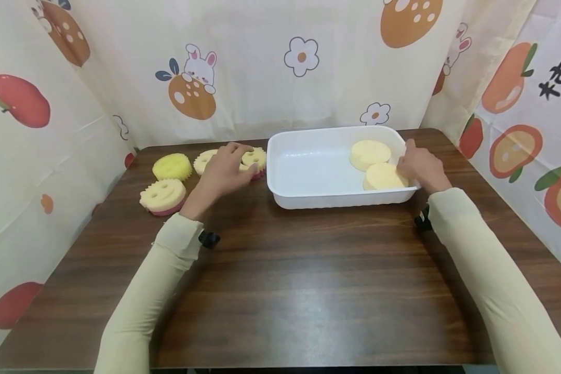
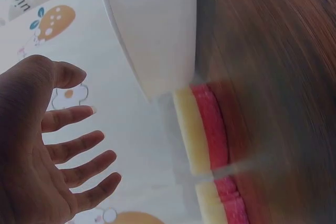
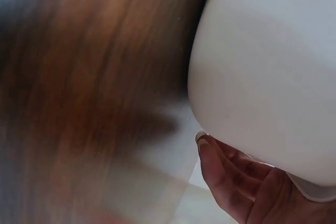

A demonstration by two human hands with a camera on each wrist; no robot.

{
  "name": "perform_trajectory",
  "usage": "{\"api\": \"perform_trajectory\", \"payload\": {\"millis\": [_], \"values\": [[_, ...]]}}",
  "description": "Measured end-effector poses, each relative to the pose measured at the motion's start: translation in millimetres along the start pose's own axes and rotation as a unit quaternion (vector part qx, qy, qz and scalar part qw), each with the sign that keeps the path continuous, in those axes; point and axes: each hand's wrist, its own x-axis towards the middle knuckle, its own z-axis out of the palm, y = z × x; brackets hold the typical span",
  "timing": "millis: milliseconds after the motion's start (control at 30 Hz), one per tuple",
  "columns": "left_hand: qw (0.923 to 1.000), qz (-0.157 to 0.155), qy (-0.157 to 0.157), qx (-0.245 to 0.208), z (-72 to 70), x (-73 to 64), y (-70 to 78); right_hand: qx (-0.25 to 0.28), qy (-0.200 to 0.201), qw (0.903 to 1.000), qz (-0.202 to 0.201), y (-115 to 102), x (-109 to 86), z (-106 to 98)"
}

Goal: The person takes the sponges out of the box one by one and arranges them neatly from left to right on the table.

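Note:
My left hand [image 1: 226,169] hovers over the smiley sponges at the tray's left side, thumb and fingers spread around nothing. Below it lie a cream smiley sponge [image 1: 257,158] close to the tray and another cream sponge [image 1: 203,158], partly covered by the hand. In the left wrist view, my fingers are apart from a cream-and-red sponge [image 2: 202,129] on the table. My right hand [image 1: 423,165] grips the right end of the white tray [image 1: 308,169], its fingers curled against the outer wall [image 3: 262,87]. Two plain round yellow sponges [image 1: 370,153] sit inside, at the tray's right end.
Farther left on the wooden table [image 1: 299,270] lie a bright yellow sponge [image 1: 172,167] and a cream smiley sponge with a pink base [image 1: 163,195]. A printed curtain [image 1: 262,83] hangs along the table's back and sides, close behind the tray.

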Motion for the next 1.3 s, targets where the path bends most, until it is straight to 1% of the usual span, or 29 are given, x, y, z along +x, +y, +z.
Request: {"api": "perform_trajectory", "payload": {"millis": [133,333,500,633,800,1000,1200,1300], "values": [[0.9999,0.006,0.000,-0.010,5.8,6.7,9.0,0.000,-0.007,1.0000,0.001,-0.9,0.8,-0.7],[0.9997,0.023,0.002,-0.006,11.5,18.5,23.8,-0.002,-0.011,0.9999,0.002,0.8,2.2,-0.8],[0.9994,0.031,-0.013,0.000,14.5,26.5,37.8,0.001,-0.009,0.9999,0.006,0.7,2.4,-0.6],[0.9988,0.038,-0.029,0.006,19.6,32.8,48.5,0.003,-0.004,1.0000,0.003,0.9,2.1,-0.4],[0.9984,0.043,-0.035,0.008,26.4,39.4,59.2,0.002,-0.002,1.0000,0.001,1.6,1.7,-0.3],[0.9982,0.046,-0.040,0.000,32.0,47.4,66.7,0.006,-0.006,0.9999,0.009,3.3,-0.2,-0.7],[0.9980,0.033,-0.055,-0.001,33.7,52.9,66.7,0.006,0.000,1.0000,0.004,0.5,0.4,0.0],[0.9975,0.033,-0.062,-0.003,35.8,53.8,66.4,0.007,0.002,1.0000,0.003,-0.6,0.8,1.4]]}}
